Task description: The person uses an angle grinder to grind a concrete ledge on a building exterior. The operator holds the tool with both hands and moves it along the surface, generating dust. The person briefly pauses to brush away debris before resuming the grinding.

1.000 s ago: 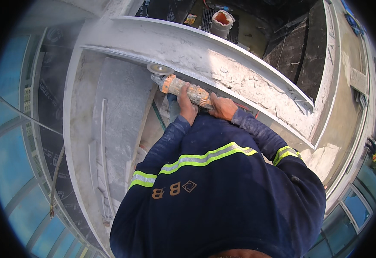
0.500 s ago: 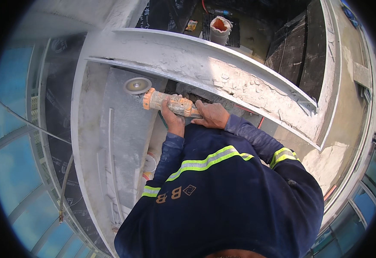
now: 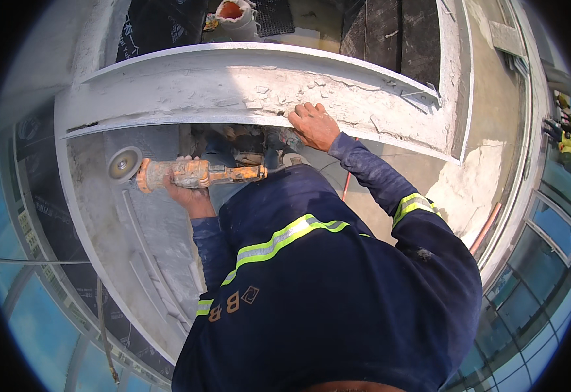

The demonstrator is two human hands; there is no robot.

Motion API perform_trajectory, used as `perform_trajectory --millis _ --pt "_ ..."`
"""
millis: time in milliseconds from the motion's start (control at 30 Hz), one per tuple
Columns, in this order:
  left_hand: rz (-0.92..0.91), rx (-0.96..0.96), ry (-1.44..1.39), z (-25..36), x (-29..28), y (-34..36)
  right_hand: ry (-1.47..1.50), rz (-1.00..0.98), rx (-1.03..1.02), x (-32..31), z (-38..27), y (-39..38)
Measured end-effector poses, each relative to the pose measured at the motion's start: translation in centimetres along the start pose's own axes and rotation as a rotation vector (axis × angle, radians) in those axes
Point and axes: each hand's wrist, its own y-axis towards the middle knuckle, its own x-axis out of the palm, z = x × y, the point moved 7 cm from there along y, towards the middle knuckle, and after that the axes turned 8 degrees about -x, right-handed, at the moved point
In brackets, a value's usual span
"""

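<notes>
An orange, dust-covered angle grinder (image 3: 197, 174) lies across my left hand (image 3: 190, 193), whose fingers wrap round its body from below. Its round disc (image 3: 125, 164) points left, over the grey panel. No hand is on the grinder's right end. Up and to the right, my right hand (image 3: 315, 125) rests on the near edge of the pale, rough ledge (image 3: 194, 98), its fingers bent and together. Whatever lies under those fingers is hidden. Thin loose chips (image 3: 254, 104) are scattered on the ledge beside it.
Beyond the ledge, a whitish bucket (image 3: 236, 25) with an orange inside stands by a black mesh (image 3: 275, 16). Long strips (image 3: 143, 235) lie on the grey panel (image 3: 167, 209) at left. A red hose (image 3: 346, 187) runs below my right forearm. People (image 3: 566, 134) show at far right.
My right hand has let go of the grinder and moved onto the ledge. The grinder, in my left hand alone, sits farther from the ledge. The whole view has shifted.
</notes>
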Motion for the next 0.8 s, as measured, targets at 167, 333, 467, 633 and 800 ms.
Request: perform_trajectory --millis 167,333,467,633,800 --pt "0.049 0.059 0.011 0.9 0.8 -1.8 0.002 0.003 -0.009 0.1 0.0 0.1" --pt "0.036 0.078 0.006 1.4 0.1 -1.7 0.012 0.013 -0.006 -0.5 0.0 0.4" --pt "0.157 0.117 0.101 2.3 0.0 -1.3 0.004 0.064 -0.008 -0.5 -0.2 0.4" --pt "0.084 -0.010 0.180 1.6 -2.2 -1.6 -0.003 0.174 -0.016 -1.2 0.0 -0.3" --pt "0.112 0.074 0.254 1.4 -2.1 1.4 -0.054 0.209 0.024 -1.3 0.4 -0.9"
